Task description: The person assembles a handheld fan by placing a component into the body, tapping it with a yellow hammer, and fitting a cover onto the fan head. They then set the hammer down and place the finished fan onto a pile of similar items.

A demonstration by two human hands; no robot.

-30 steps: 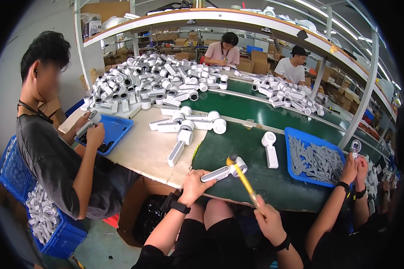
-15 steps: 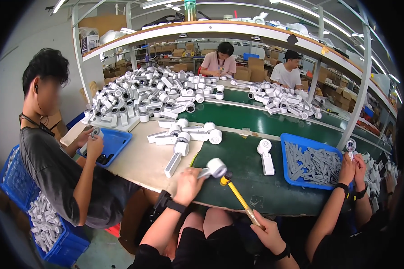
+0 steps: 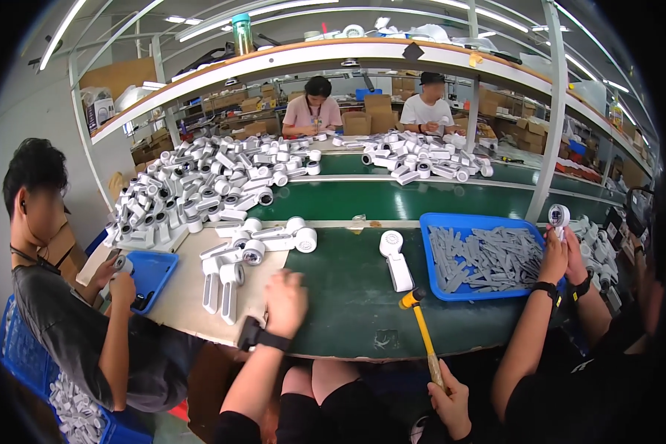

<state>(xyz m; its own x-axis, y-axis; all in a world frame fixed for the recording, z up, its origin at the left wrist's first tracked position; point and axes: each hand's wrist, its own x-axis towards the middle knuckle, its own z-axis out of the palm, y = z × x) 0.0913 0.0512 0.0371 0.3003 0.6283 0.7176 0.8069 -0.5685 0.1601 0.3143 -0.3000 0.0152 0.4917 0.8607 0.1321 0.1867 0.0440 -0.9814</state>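
Note:
My left hand (image 3: 285, 303) is over the tabletop just right of a small group of white handheld fans (image 3: 230, 285). Its fingers are smeared by motion, and no fan shows in it. My right hand (image 3: 450, 398) is closed round the handle of a hammer (image 3: 424, 329) with a yellow shaft and a yellow-and-black head. The hammer head is above the green tabletop, close below a single white handheld fan (image 3: 397, 263) that lies with its round grille up and its handle toward me.
A large heap of white fans (image 3: 200, 177) covers the back left. To the right, a blue tray (image 3: 426, 274) holds grey strip-shaped parts. Co-workers' hands (image 3: 559, 259) work beyond it; another person (image 3: 89, 296) sits at left beside a blue tray (image 3: 159, 270). A shelf (image 3: 333, 55) spans above.
The fan that my left hand held is out of it, and another fan lies in the group at left. My right hand has lowered slightly rightward with the hammer. The view has shifted right.

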